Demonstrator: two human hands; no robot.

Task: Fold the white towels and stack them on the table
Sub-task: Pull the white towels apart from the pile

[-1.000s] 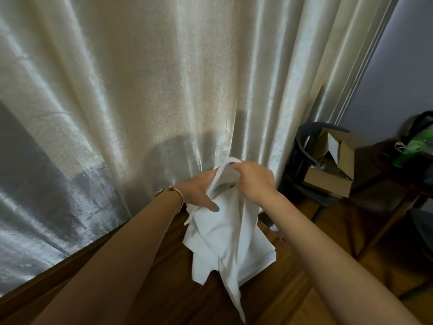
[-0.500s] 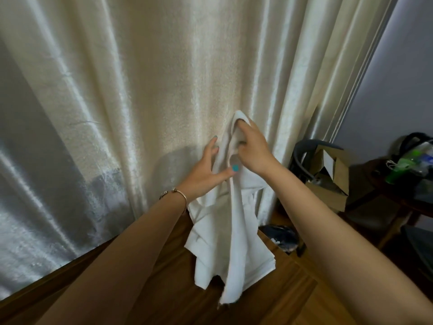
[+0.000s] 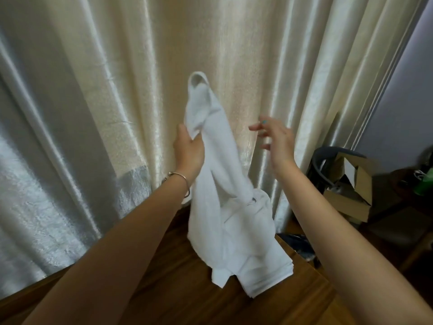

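Both hands are raised in front of a pale, shiny curtain [image 3: 131,95] that fills most of the view. Left hand [image 3: 188,150] grasps a white towel [image 3: 219,146], its thumb and fingers bunching the cloth a little below the top, with a thin metal bracelet [image 3: 181,178] on the wrist. Above the grip the cloth stands up in a crumpled peak with a small loop at its tip; below it the towel hangs down in loose, twisted folds against the curtain. Right hand [image 3: 275,137] is released, holding nothing, its fingers spread and relaxed, apart from the hanging cloth on its right side; one nail shows teal polish. The lower end of the held towel reaches down to a low stack of folded white towels [image 3: 262,273] that lies on the wooden bench [image 3: 164,296], near its far edge by the foot of the curtain; whether the hanging cloth touches the stack or only hangs in front of it cannot be told. At the right, beyond the bench, a dark chair [image 3: 328,160] carries an open cardboard box [image 3: 353,184], and further right a dark side table [image 3: 407,181] bears a green object [image 3: 425,184] that is too cut off at the frame edge to make out. A grey-lilac wall [image 3: 407,90] rises behind the chair, to the right of the curtain's edge
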